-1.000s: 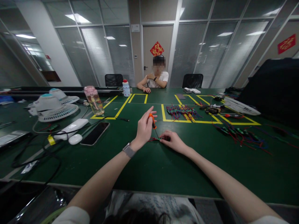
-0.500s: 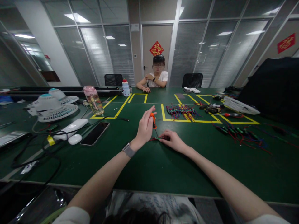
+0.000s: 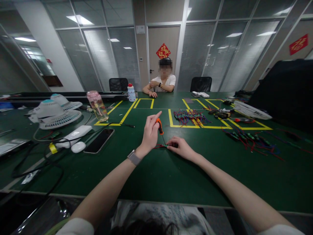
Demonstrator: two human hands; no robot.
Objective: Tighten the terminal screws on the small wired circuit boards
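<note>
My left hand (image 3: 150,132) is closed around the handle of an orange and black screwdriver (image 3: 160,127), its index finger stretched out past the top. The screwdriver leans slightly, and its thin shaft runs down to a small green circuit board (image 3: 165,145) on the table. Red wires (image 3: 158,146) stick out from the board's left end. From the other side, my right hand (image 3: 181,147) pinches the board's right end against the green table (image 3: 151,182). The exact spot under the screwdriver's tip is too small to make out.
Wired circuit boards (image 3: 190,117) lie bunched within yellow tape lines, more boards (image 3: 251,138) to the right. Tools (image 3: 222,115) sit beyond. To the left are a phone (image 3: 99,141), a white mouse (image 3: 78,147), a bottle (image 3: 97,106) and fans (image 3: 60,114). A person (image 3: 162,80) sits opposite.
My left hand has shifted slightly left and down the screwdriver, with more of the orange handle showing. The right hand keeps its place on the circuit board.
</note>
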